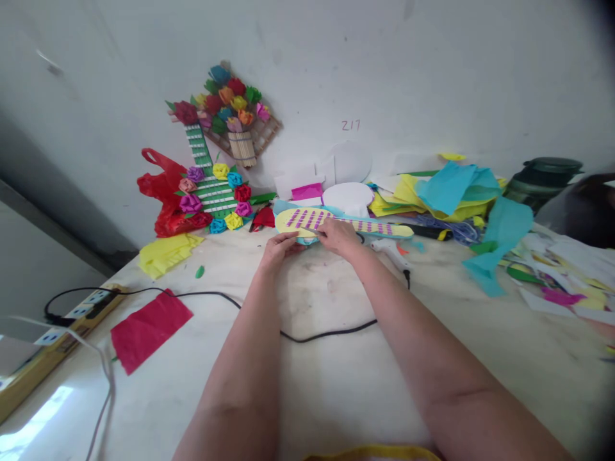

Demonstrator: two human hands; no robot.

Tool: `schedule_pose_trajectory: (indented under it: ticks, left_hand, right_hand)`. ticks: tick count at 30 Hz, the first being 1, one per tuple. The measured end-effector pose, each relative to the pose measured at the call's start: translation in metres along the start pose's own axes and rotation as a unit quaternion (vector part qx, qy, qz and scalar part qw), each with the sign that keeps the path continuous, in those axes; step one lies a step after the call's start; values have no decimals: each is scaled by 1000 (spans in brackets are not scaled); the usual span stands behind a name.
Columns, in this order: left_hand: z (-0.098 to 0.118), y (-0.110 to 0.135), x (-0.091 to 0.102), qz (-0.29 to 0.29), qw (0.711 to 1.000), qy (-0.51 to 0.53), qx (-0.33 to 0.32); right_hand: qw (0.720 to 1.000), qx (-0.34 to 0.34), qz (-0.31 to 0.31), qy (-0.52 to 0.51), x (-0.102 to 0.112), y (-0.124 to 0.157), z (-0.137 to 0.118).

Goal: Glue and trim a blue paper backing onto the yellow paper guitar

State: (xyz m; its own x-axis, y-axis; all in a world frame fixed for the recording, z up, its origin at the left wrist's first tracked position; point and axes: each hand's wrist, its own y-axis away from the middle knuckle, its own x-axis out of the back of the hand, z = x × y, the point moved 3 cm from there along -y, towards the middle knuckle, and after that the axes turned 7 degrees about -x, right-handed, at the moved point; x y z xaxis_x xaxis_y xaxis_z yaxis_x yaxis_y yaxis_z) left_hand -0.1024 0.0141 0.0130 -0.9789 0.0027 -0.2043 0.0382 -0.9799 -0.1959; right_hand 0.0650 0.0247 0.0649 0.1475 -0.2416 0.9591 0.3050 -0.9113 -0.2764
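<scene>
A yellow guitar-shaped paper cutout [401, 231] with rows of purple strips lies towards the back of the table, its wide end to the left and its neck to the right. Light blue paper shows behind and under it. My left hand [281, 248] grips the lower left edge of the cutout, fingers closed. Over its middle, my right hand [339, 235] has its fingers pinched together. A thin greyish sliver points left from those fingertips, too small to name. Just right of my right hand lies a white glue gun [391, 253].
A green guitar shape with paper flowers [216, 192] leans on the wall beside a red plastic bag [166, 186]. Crepe paper [446, 189] and scraps [567, 275] crowd the right. A black cord [327, 334] loops across from a power strip [79, 323], near red paper [151, 330].
</scene>
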Motion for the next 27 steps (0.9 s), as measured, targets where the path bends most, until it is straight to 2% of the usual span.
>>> schedule_pose_trajectory:
  ticks: [4, 11, 15, 22, 27]
  left_hand:
    - [-2, -1, 1, 9, 1000, 0, 9]
    - [1, 2, -1, 31, 999, -10, 23]
    - [2, 2, -2, 17, 1000, -3, 16]
    - [-1, -1, 0, 24, 1000, 0, 19]
    - [-2, -2, 0, 30, 999, 8, 14]
  right_hand:
    - [1000, 1, 4, -6, 3, 0, 0]
    - [999, 1, 23, -43, 19, 0, 5]
    - [999, 21, 8, -28, 22, 0, 4]
    - [998, 54, -18, -21, 11, 4, -15]
    - [998, 64, 4, 1, 1, 6, -27]
